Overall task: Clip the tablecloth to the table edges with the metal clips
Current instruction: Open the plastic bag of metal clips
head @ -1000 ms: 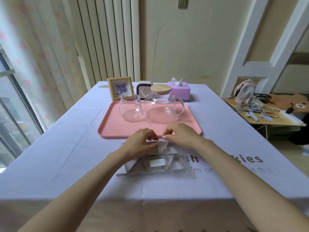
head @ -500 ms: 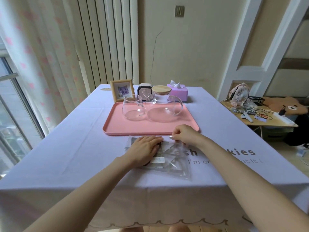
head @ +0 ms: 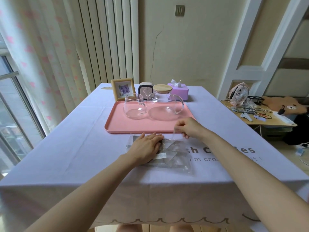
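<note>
a cream-walled room with vertical blinds and a dotted curtain by the window holds a table under a pale lilac tablecloth [head: 75, 156], whose scalloped hem hangs loose over the near table edge with no clip on it. at the far end stand a wooden picture frame [head: 123, 89] and a purple tissue box [head: 178, 89]. nearer is a pink rectangular plastic tray [head: 133, 126] carrying a clear glass mug [head: 133, 104] and a clear glass teapot with a bamboo lid [head: 164, 104]. just in front of the tray lies a clear plastic bag [head: 180, 163], and the grey metal clips [head: 175, 148] are inside it, not yet taken out. the left hand [head: 147, 144] lies flat on the bag with fingers straight, pinning it to the cloth. the right hand [head: 187, 127] pinches the bag's far flap between thumb and fingertips, raised off the table. the film looks thin, slick and crinkly, so it likely needs that flat anchoring while the flap is peeled. the clips look small, stiff and springy, probably best taken by their closed ends one at a time. the cloth is soft and will slide unless pulled taut first. compared with half a second ago, the right hand has risen and drawn the flap up with it, while the left hand has stayed pressed on the bag.
</note>
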